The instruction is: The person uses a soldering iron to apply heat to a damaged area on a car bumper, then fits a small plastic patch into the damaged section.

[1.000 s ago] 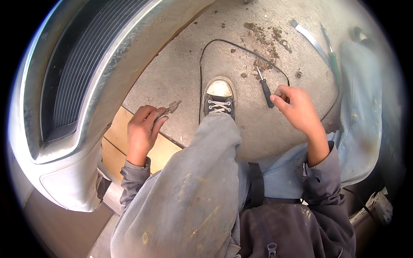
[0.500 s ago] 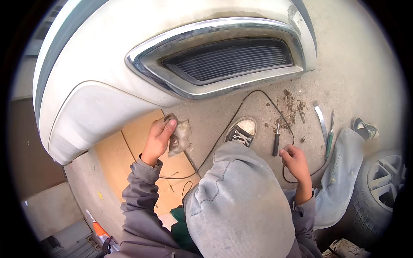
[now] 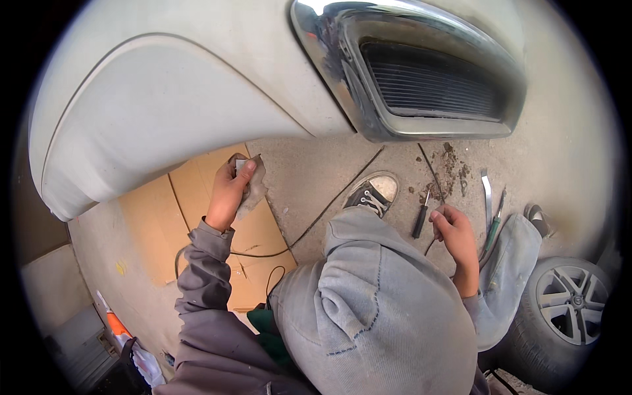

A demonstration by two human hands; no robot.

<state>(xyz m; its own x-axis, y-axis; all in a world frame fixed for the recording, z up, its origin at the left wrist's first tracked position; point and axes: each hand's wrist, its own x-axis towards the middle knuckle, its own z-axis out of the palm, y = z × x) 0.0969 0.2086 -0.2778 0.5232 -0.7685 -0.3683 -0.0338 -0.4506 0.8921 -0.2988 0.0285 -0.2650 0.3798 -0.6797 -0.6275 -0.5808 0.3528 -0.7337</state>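
Observation:
My left hand point(image 3: 230, 191) is shut on a small grey abrasive sheet point(image 3: 255, 187) and holds it up just under the lower edge of a white car body panel point(image 3: 164, 112). My right hand point(image 3: 453, 230) hovers low over the concrete with its fingers curled. A black-handled screwdriver point(image 3: 420, 222) lies on the ground just to its left, apart from the fingers. A thin black cable point(image 3: 329, 210) runs past the hand; whether the hand grips it cannot be told. My raised knee in grey trousers fills the lower middle.
A chrome-framed grille point(image 3: 421, 85) bulges overhead at the upper right. Flattened cardboard point(image 3: 191, 217) lies under the left hand. My black-and-white shoe point(image 3: 374, 191), a flat metal bar point(image 3: 486, 194), a green-handled tool point(image 3: 495, 224), a patch of dirt point(image 3: 451, 171) and a car wheel point(image 3: 569, 303) sit to the right.
My view swung left and closer to the car. The right hand set the screwdriver down on the concrete. The left hand lifted the grey sheet toward the white panel.

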